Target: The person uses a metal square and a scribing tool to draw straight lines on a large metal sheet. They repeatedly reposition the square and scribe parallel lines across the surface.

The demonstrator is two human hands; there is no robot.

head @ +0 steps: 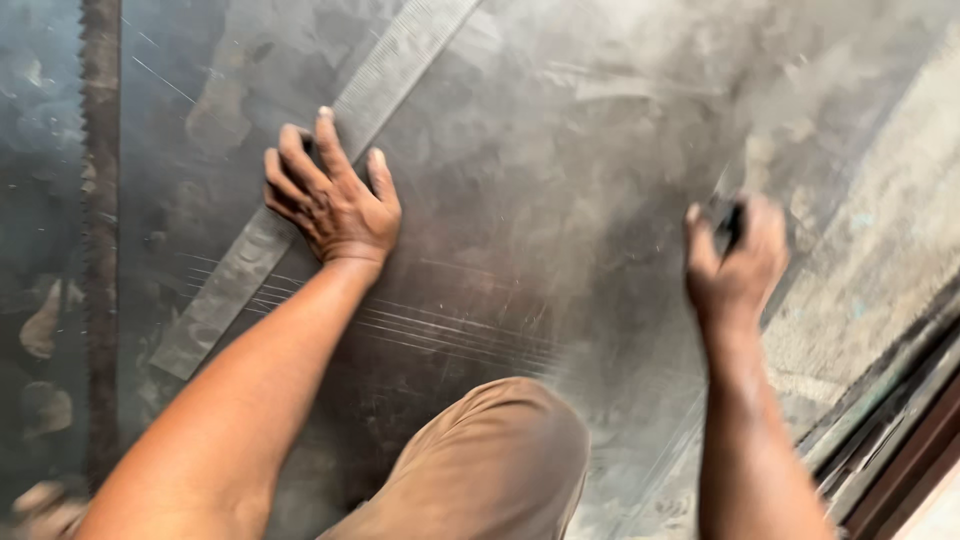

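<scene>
A large dark metal sheet [560, 170] fills the view, scratched with several thin parallel lines. On it lies a long steel ruler [260, 250], running diagonally from lower left to upper right. My left hand [330, 195] presses flat on the ruler with fingers spread. My right hand [735, 260] is blurred and closed around a small dark marking tool [732, 225], held just above the sheet at its right side. My knee in tan trousers [490, 460] rests on the sheet between my arms.
A rusty ridged bar [100, 240] runs vertically along the left. A paler concrete floor [880, 230] shows past the sheet's right edge. Metal rails [900, 420] lie at the lower right corner.
</scene>
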